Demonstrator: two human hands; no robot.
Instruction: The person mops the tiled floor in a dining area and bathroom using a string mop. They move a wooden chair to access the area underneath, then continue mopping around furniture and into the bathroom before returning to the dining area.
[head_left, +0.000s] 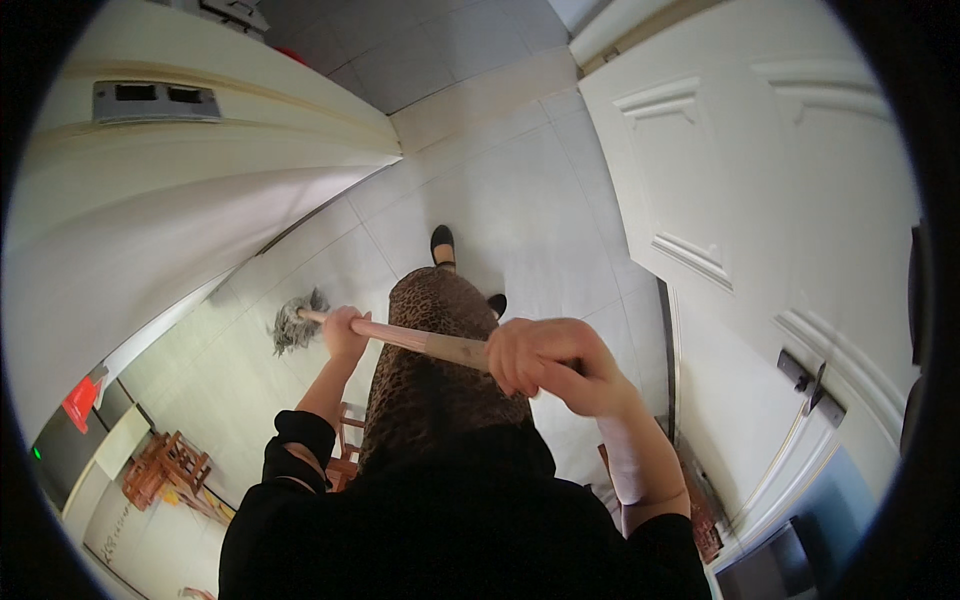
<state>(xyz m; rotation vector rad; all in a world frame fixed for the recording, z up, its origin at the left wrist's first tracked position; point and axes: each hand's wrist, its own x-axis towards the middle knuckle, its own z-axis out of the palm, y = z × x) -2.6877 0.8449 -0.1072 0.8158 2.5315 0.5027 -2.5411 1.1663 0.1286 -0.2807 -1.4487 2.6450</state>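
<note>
A mop's long wooden handle (409, 337) runs slantwise across the front of my body, over a leopard-print skirt. My left hand (346, 334) is closed around its lower part, close to the mop head as the picture shows it. Near the handle's upper end, my right hand (551, 364) grips it, knuckles towards the camera. The grey string mop head (298, 321) lies on the pale tiled floor (247, 352) to my left. Part of the handle's end is hidden within my right hand.
An open white panelled door (750, 150) with a metal handle (814, 386) stands at the right. On the left, a white wall (150, 210) carries a switch plate (156, 103). A doorway lies ahead. Wooden stools (169, 465) stand at the lower left. My black shoes (443, 244) are on the tiles.
</note>
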